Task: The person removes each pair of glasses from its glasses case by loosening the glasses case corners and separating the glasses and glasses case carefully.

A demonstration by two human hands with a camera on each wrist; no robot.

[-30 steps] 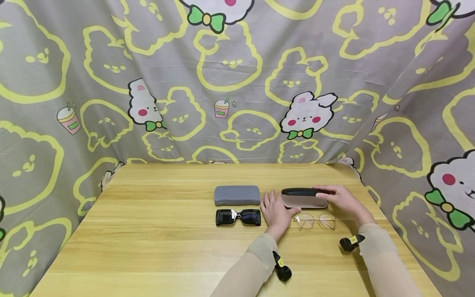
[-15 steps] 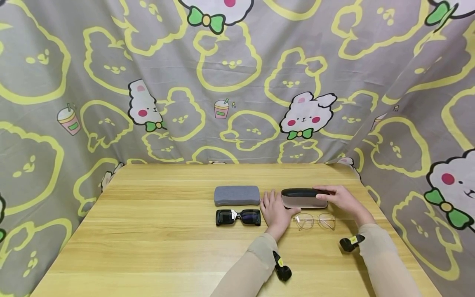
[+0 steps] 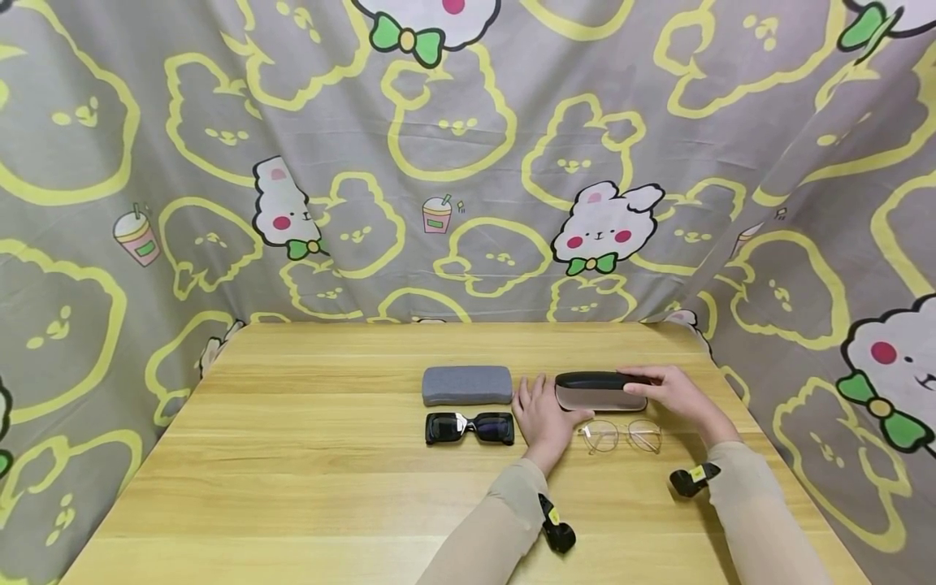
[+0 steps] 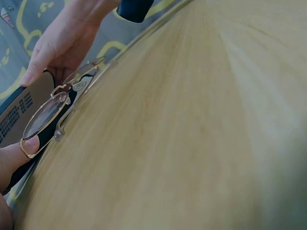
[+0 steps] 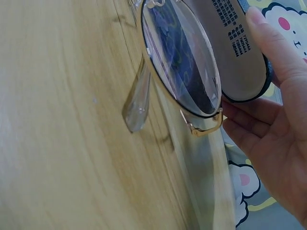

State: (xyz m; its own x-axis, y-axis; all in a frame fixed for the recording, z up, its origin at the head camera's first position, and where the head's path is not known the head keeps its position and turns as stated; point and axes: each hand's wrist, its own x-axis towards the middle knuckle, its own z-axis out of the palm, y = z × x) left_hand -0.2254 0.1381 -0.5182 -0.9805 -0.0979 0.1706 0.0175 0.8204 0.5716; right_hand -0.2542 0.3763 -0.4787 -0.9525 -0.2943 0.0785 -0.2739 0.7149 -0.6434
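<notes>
A glasses case (image 3: pixel 600 398), black along the back with a taupe face turned toward me, lies at the right of the table. My right hand (image 3: pixel 669 390) grips its right end between thumb and fingers; in the right wrist view, small print shows on the taupe face. My left hand (image 3: pixel 544 418) lies with fingers spread, close to the case's left end, its thumb pointing right. In front of the case sit thin gold-framed eyeglasses (image 3: pixel 621 436), unfolded lenses facing me. They partly cover the case in both wrist views. The left thumb (image 4: pixel 31 143) shows behind one lens.
Left of my left hand, a grey-blue glasses case (image 3: pixel 468 385) lies closed. Black sunglasses (image 3: pixel 470 428) sit just in front of it. The wooden table (image 3: pixel 292 471) meets a patterned curtain (image 3: pixel 497 162) at the back and sides.
</notes>
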